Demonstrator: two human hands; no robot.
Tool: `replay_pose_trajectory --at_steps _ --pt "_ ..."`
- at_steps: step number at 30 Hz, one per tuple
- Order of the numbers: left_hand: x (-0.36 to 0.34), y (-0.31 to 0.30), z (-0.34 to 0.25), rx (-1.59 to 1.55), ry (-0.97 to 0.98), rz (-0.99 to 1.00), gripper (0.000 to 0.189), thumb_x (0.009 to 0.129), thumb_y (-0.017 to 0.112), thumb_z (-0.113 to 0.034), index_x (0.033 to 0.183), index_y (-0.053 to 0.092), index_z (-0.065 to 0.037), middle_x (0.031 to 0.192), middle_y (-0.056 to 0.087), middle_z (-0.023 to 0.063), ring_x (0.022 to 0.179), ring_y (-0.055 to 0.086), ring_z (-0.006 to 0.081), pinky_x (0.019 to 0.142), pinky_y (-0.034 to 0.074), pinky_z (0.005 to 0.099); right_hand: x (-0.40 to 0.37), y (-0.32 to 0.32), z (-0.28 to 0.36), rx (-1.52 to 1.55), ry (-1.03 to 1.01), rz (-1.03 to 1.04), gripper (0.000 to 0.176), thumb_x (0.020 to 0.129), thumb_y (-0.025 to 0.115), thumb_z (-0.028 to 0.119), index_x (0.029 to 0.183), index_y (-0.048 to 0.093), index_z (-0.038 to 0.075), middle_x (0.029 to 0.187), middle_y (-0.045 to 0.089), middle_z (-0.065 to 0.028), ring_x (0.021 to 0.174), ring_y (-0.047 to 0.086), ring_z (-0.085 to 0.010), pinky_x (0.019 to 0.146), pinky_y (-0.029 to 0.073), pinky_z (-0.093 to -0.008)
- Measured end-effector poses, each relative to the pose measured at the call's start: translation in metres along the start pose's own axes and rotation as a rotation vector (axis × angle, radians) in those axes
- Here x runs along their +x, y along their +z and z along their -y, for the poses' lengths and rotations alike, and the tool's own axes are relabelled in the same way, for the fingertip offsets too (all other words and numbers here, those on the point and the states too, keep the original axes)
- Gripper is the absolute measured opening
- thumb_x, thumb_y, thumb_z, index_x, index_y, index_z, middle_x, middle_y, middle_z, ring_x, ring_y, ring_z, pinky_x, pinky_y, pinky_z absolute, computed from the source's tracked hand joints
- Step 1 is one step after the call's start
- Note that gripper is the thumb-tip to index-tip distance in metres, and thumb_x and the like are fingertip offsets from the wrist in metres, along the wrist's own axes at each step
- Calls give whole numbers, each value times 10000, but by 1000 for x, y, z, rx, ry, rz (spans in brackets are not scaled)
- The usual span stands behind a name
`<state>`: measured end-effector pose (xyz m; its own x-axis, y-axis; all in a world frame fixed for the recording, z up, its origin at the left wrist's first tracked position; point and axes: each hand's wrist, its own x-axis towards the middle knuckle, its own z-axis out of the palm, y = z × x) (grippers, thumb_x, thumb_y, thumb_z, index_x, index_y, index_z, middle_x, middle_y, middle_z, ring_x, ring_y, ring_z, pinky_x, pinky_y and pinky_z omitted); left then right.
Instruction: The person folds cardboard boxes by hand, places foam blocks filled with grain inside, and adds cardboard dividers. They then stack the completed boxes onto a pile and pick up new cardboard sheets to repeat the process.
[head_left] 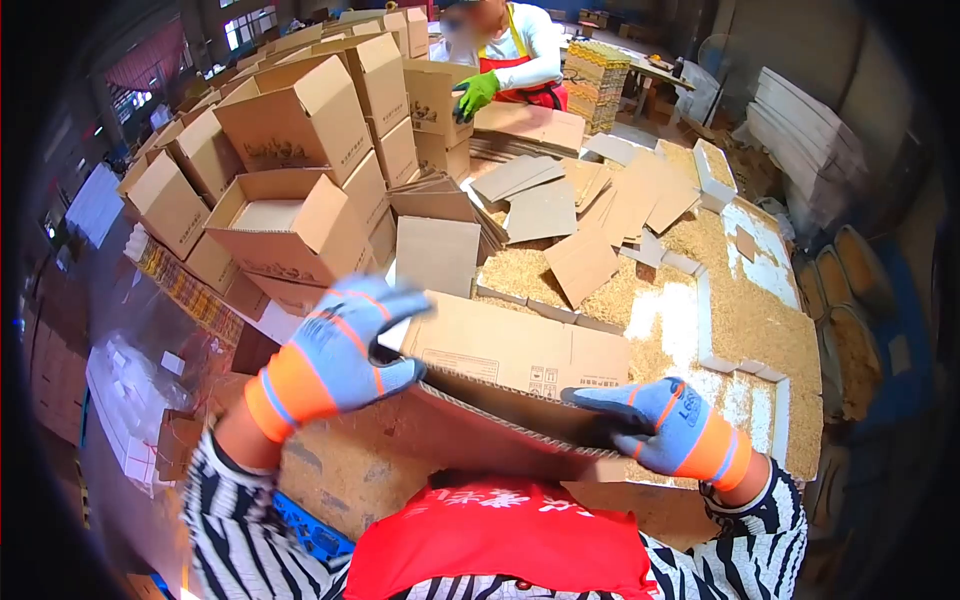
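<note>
In front of me is a partly flattened brown cardboard box (500, 335), its long opening towards me and small printed symbols on the far panel. My right hand (665, 425), in a blue and orange glove, is closed on the right end of the opening, its fingertips partly hidden by shadow. At the left end is my left hand (335, 355), in a matching glove and somewhat blurred. Its thumb and fingers are spread apart beside the box's corner, with nothing seen between them. Loose grey cardboard sheets (437, 255) lie just beyond the box.
Stacked open cartons (290, 225) rise at the left. More cardboard pieces (582, 265) lie on the sawdust-strewn surface (770, 335), among white foam strips (705, 315). Across from me, a co-worker's green-gloved hand (477, 95) is at another carton. Stacked trays (595, 85) stand behind.
</note>
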<state>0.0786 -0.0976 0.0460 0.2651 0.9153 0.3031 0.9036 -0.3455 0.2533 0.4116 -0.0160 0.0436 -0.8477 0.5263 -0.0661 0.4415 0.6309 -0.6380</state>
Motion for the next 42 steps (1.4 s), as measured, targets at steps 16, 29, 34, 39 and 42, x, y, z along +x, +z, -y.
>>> replay_pose_trajectory --at_steps 16,29,34,39,42 --pt "32 55 72 -726 -573 -342 274 772 731 -136 707 473 -72 611 433 -40 532 402 53 451 344 245 5 37 -39 51 166 -886 383 721 735 40 1085 617 56 1079 528 -126 901 581 -227 790 505 -320" --pt "4 49 93 -1077 -2 296 970 844 198 -795 1271 552 1 1278 563 133 1258 476 257 1105 290 393 49 21 -41 -106 106 -319 310 944 509 346 1013 678 96 827 659 -158 756 623 -362 669 492 -417" --pt "29 107 73 -496 -408 -696 678 763 765 -267 1303 430 -31 1216 503 182 1030 516 276 927 427 399 70 22 -37 -234 200 -508 407 854 617 425 1101 645 102 963 657 -172 852 632 -343 735 498 -419" --pt "35 120 80 -253 -463 -522 1049 726 790 -380 1476 159 -6 1453 278 241 1339 290 392 1110 270 405 96 14 -47 -755 -4 -686 847 727 712 476 1387 403 45 1407 377 -230 1321 300 -437 1088 252 -509" --pt "29 106 66 -102 -495 -449 1086 736 767 -453 1470 135 39 1499 206 259 1388 219 397 1136 225 393 89 28 -58 -671 -77 -702 829 743 699 463 1356 411 -15 1366 421 -241 1291 350 -425 1079 276 -498"
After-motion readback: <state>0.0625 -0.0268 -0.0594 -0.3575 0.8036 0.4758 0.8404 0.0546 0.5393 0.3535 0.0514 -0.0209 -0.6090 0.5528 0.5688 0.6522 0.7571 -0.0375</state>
